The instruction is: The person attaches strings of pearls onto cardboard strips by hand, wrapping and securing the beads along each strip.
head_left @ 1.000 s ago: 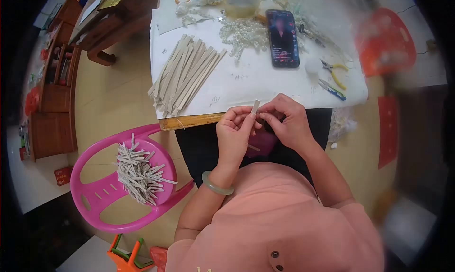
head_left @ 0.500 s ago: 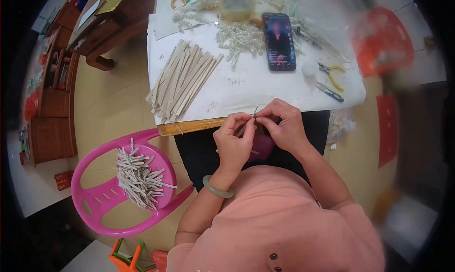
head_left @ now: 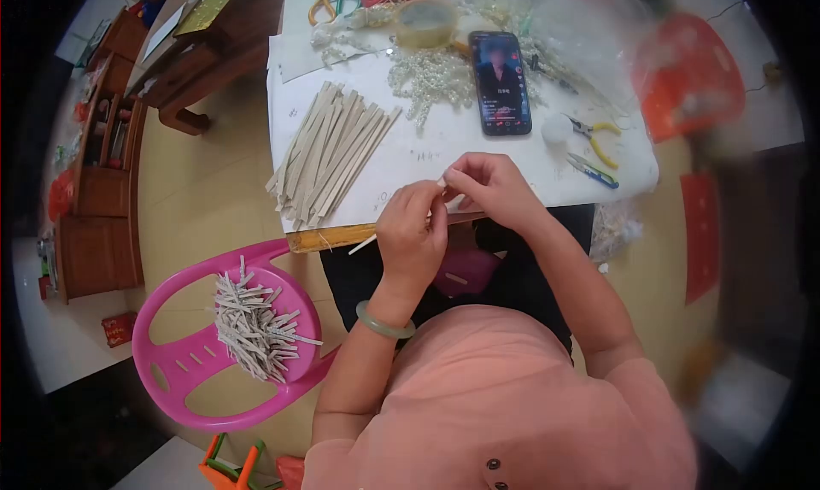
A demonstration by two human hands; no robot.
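Near the table's front edge, my left hand is closed around a thin pale strip, whose one end sticks out to the left below the palm. My right hand pinches the strip's other end between thumb and finger, close to the left fingertips. Most of the strip is hidden by the fingers. Left of my hands, a bundle of long flat greyish strips lies on the white-covered table. Down to the left, a pile of short folded-looking strips rests on a pink plastic chair.
A phone with its screen lit lies beyond my hands. To its right are yellow-handled pliers, blue-handled snips and a white ball. Clear beads and a tape roll sit at the back. A red stool stands at right.
Both hands have moved up toward the table, the right one most. The strip's lower end now sticks out left of my left hand. The view has shifted slightly.
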